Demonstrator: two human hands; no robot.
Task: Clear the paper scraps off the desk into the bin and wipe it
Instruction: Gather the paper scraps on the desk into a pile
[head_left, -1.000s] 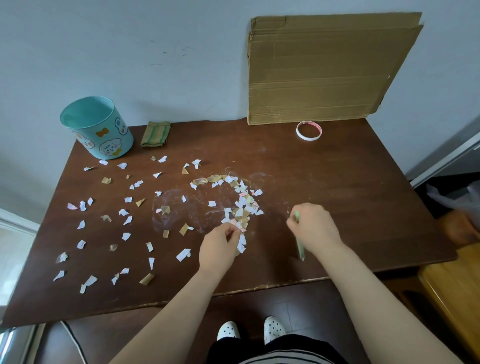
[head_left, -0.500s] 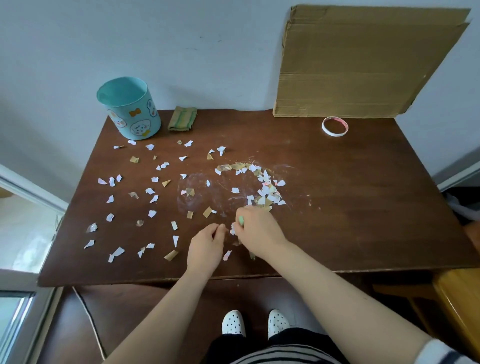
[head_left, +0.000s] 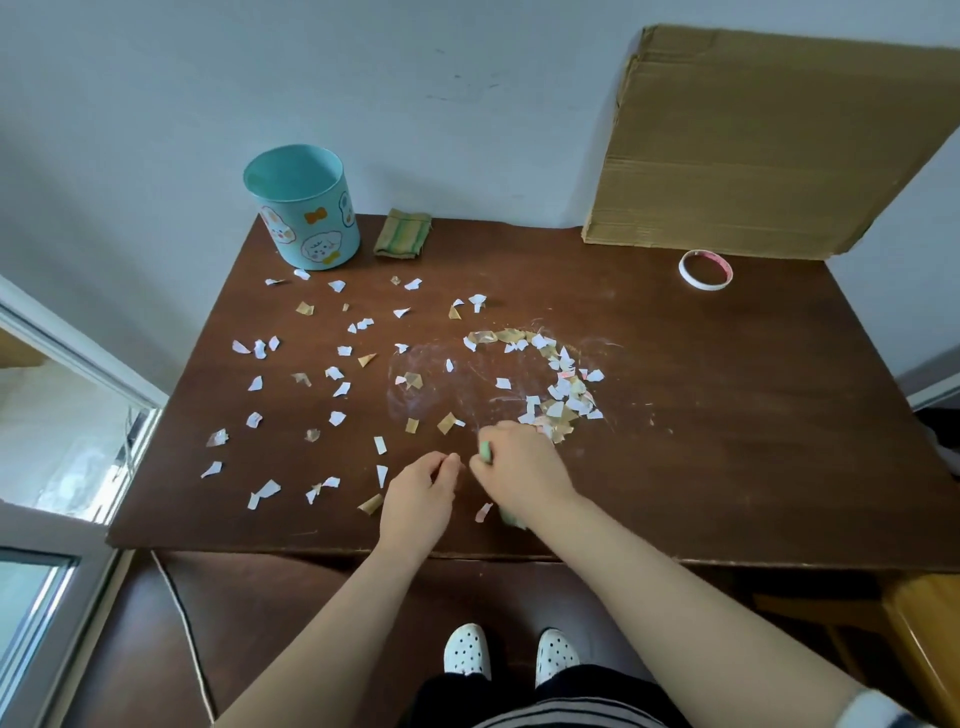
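Pinching at small scraps (head_left: 558, 402), the left hand (head_left: 418, 496) has its fingertips pressed together near the table (head_left: 727, 415) front. The right hand (head_left: 519, 470) closes on a green tool (head_left: 485, 451). The bin (head_left: 304, 208) stands at 11 o'clock, cloth (head_left: 402, 233) beside it.

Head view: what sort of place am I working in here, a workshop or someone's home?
Most likely a room in a home, at a craft or work desk. It stands against a plain wall beside a window; a cartoon-printed bin, a tape roll and torn paper scraps sit on it.
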